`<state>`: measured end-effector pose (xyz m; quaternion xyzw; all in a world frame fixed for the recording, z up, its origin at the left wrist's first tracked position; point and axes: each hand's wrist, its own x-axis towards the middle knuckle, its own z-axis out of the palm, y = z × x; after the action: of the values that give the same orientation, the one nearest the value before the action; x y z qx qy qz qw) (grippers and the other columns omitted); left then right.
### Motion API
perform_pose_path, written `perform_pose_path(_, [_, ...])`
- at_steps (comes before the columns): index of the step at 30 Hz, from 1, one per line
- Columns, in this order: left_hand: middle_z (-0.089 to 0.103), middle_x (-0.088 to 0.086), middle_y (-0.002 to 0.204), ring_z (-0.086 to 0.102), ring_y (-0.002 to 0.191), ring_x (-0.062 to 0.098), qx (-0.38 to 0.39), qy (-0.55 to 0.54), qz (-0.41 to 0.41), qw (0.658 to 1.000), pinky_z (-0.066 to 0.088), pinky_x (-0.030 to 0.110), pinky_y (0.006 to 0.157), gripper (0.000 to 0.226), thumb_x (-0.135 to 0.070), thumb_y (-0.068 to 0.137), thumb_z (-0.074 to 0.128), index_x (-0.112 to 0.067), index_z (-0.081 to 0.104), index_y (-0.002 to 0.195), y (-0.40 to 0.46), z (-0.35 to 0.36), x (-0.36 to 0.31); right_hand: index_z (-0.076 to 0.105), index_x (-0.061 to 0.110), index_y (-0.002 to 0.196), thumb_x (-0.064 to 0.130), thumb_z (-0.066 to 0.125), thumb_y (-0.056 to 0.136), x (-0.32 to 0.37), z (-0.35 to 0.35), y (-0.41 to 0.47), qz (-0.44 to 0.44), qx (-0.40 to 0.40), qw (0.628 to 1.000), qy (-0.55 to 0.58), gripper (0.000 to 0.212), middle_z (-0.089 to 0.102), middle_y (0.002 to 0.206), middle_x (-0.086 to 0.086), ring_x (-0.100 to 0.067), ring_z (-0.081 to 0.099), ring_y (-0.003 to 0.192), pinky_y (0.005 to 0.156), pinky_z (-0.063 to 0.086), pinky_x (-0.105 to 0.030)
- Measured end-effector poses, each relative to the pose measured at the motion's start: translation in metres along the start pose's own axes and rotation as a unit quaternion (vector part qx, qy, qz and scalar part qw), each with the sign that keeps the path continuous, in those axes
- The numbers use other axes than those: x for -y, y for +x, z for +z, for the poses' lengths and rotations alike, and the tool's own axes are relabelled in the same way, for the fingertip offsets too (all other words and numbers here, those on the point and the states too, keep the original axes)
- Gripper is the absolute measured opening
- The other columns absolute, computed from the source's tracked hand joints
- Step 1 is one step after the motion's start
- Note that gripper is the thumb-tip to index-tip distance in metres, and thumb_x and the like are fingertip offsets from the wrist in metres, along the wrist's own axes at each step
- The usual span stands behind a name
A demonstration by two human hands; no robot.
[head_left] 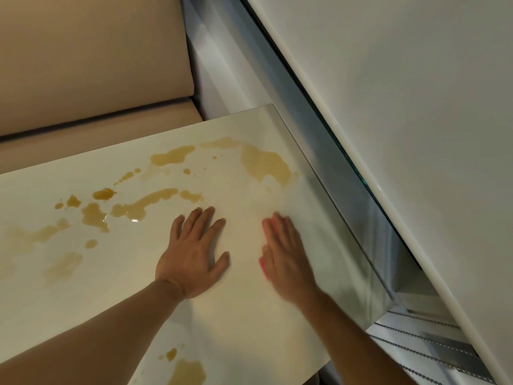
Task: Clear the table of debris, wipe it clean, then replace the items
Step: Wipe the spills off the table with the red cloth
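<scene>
STEP: wiping, judged | glossy cream table point(249, 315) carried amber spill puddles point(263, 162) | left hand point(194, 254) flat, fingers spread | right hand point(283, 254) pressed thin pink cloth point(262, 263), blurred | NEXT: likely sweep toward puddles.

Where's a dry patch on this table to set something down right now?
Dry tabletop lies between the two forearms, and along the right edge beside the right hand. Brown spills crowd the far and left side beyond the left hand.
</scene>
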<state>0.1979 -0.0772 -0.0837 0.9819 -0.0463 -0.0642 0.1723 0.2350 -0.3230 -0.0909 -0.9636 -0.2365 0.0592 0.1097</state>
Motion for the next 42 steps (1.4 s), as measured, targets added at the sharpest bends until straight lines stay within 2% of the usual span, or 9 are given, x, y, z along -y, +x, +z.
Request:
perform_pose_path(6, [0.02,0.003,0.167,0.011,0.155,0.027,0.003,0.003,-0.003,1.0,0.006,0.05,0.125,0.073,-0.063,0.092,0.04,-0.026,0.036,0.155,-0.001,0.0,0.0,0.061,0.0,0.12,0.034,0.029,0.104,-0.078,-0.011,0.126,0.087,0.018,0.992,-0.092,0.049,0.03,0.162,-0.019,-0.041,0.017,0.152,0.123,0.019,-0.057])
perform_pose_path(10, [0.019,0.003,0.168,0.01,0.155,0.027,0.006,0.004,-0.005,1.0,0.005,0.05,0.125,0.074,-0.063,0.092,0.039,-0.026,0.034,0.156,0.0,0.0,0.0,0.035,0.004,0.154,0.034,0.034,0.104,-0.054,-0.018,0.125,0.148,-0.032,0.988,-0.017,0.058,0.019,0.166,-0.02,-0.04,0.015,0.152,0.124,0.019,-0.05])
perform_pose_path(13, [0.021,0.004,0.167,0.013,0.154,0.028,0.004,0.004,-0.006,1.0,0.007,0.051,0.125,0.074,-0.063,0.092,0.04,-0.025,0.036,0.155,-0.001,0.0,-0.001,0.034,0.005,0.155,0.033,0.034,0.102,-0.013,-0.009,0.066,0.105,-0.045,0.993,0.016,0.06,0.025,0.164,-0.02,-0.04,0.021,0.151,0.124,0.021,-0.049])
perform_pose_path(18, [0.027,0.007,0.165,0.02,0.152,0.031,-0.004,-0.002,-0.001,1.0,0.012,0.053,0.123,0.073,-0.061,0.09,0.046,-0.023,0.042,0.152,0.001,0.0,0.0,0.02,0.014,0.162,0.04,0.021,0.106,0.022,-0.005,-0.016,0.03,0.029,0.999,0.006,0.062,0.013,0.17,-0.01,-0.031,0.004,0.158,0.126,0.014,-0.044])
perform_pose_path(23, [0.025,0.006,0.165,0.018,0.153,0.03,-0.006,-0.001,-0.001,1.0,0.009,0.052,0.124,0.072,-0.061,0.091,0.046,-0.023,0.04,0.153,0.0,0.001,0.001,0.037,0.008,0.154,0.038,0.024,0.104,-0.028,-0.008,0.055,0.026,0.041,0.998,-0.04,0.06,0.017,0.168,-0.015,-0.036,0.009,0.156,0.126,0.014,-0.052])
perform_pose_path(30, [0.025,0.006,0.165,0.018,0.153,0.03,-0.001,0.003,-0.002,1.0,0.01,0.052,0.124,0.072,-0.061,0.091,0.044,-0.024,0.039,0.153,0.0,0.0,0.0,0.03,0.006,0.155,0.044,0.022,0.102,-0.058,-0.024,0.163,0.133,-0.005,0.991,-0.007,0.066,0.017,0.167,-0.018,-0.04,0.011,0.154,0.124,0.018,-0.055])
perform_pose_path(35, [0.026,0.006,0.165,0.019,0.153,0.03,-0.006,0.0,-0.002,1.0,0.011,0.052,0.124,0.074,-0.061,0.091,0.044,-0.022,0.04,0.153,0.001,0.001,0.0,0.035,0.007,0.155,0.03,0.038,0.103,-0.015,-0.008,0.096,0.103,-0.058,0.993,0.026,0.057,0.026,0.164,-0.018,-0.039,0.022,0.15,0.121,0.025,-0.052])
perform_pose_path(39, [0.025,0.005,0.166,0.018,0.154,0.028,-0.009,0.004,-0.006,1.0,0.011,0.052,0.124,0.08,-0.062,0.091,0.043,-0.015,0.036,0.155,0.0,0.002,0.001,0.023,0.013,0.161,0.034,0.033,0.106,0.027,0.004,0.013,0.054,-0.018,0.998,0.021,0.059,0.017,0.169,-0.012,-0.032,0.01,0.157,0.126,0.016,-0.044])
perform_pose_path(42, [0.024,0.005,0.166,0.018,0.154,0.027,-0.011,0.007,-0.006,1.0,0.009,0.051,0.125,0.081,-0.063,0.092,0.043,-0.015,0.035,0.156,0.001,0.003,0.001,0.02,0.014,0.162,0.035,0.031,0.106,0.024,0.003,0.005,0.016,0.003,1.0,0.006,0.061,0.015,0.169,-0.011,-0.031,0.007,0.157,0.126,0.016,-0.045])
